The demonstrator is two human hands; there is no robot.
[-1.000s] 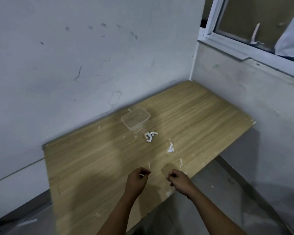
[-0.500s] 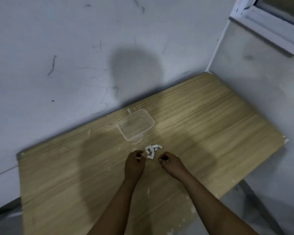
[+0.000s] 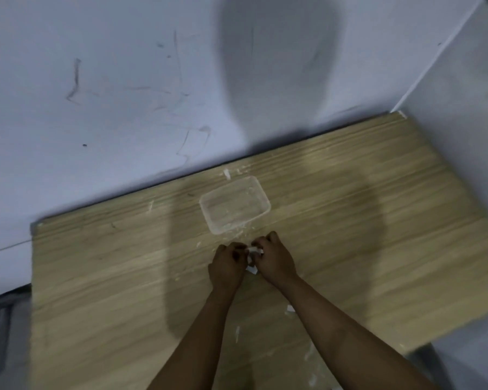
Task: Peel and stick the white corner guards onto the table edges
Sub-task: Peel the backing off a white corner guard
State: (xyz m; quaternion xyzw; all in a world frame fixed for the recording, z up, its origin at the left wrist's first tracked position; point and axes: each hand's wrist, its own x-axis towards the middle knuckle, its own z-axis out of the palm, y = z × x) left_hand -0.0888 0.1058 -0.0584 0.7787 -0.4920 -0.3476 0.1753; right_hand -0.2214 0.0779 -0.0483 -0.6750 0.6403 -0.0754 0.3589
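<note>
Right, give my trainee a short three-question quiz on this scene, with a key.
1. True or false: the clear plastic container lies beyond both hands on the wooden table.
2. What sits between the left hand and the right hand? A) scissors B) small white pieces C) a pen
3. Fill in: both hands work over the table's ____ (middle / far right corner).

Key: 1 true; 2 B; 3 middle.
</note>
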